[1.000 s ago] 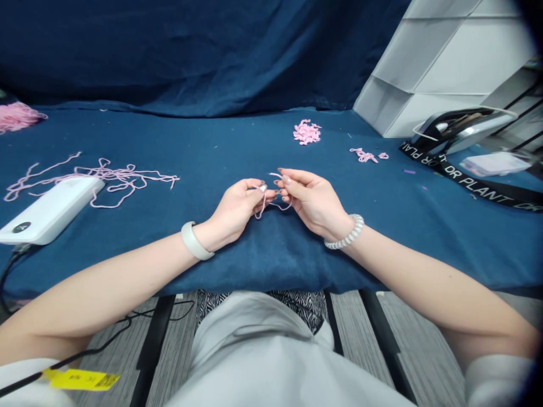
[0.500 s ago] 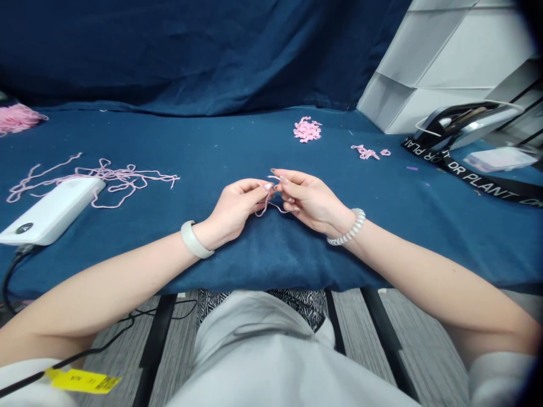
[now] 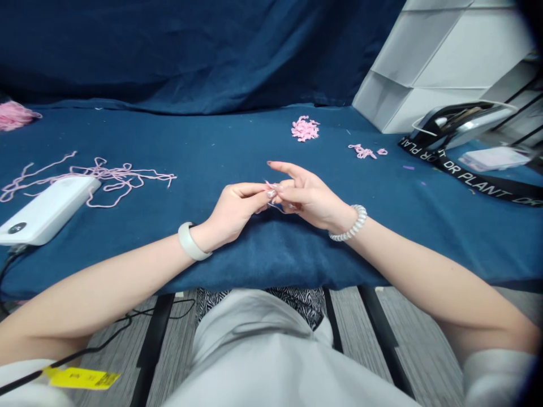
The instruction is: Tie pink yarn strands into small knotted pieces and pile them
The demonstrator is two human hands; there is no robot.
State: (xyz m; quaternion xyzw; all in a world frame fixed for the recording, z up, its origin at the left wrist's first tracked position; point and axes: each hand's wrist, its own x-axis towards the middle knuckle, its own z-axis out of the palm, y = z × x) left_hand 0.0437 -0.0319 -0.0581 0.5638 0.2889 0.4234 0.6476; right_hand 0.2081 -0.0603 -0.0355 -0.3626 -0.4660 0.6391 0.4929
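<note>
Head view. Both hands are raised close together above the blue cloth (image 3: 403, 186), fingertips meeting at the centre. The left hand (image 3: 237, 210) is pinched, thumb and forefinger closed on a short pink yarn strand (image 3: 275, 206), with the other fingers curled under. The right hand (image 3: 309, 196) is partly open: forefinger raised and pointing away, middle fingers reaching in to the strand. Whether it grips the strand cannot be told, as the fingertips hide most of the yarn. A white wrist band (image 3: 190, 240) sits on the left wrist, a coiled spiral bracelet (image 3: 350, 224) on the right.

Progress, as judged from the layout: a small heap of short pink pieces (image 3: 305, 129) lies ahead of the hands, with a few more pink bits (image 3: 362, 151) to its right. A long loose yarn tangle (image 3: 102, 176) lies to the left, partly behind a white power bank (image 3: 46, 210), and looks unworked. A pink yarn bundle (image 3: 12, 116) sits at the far left edge. A black lanyard (image 3: 470, 180) lies at right, below a white folded panel (image 3: 424, 68)
</note>
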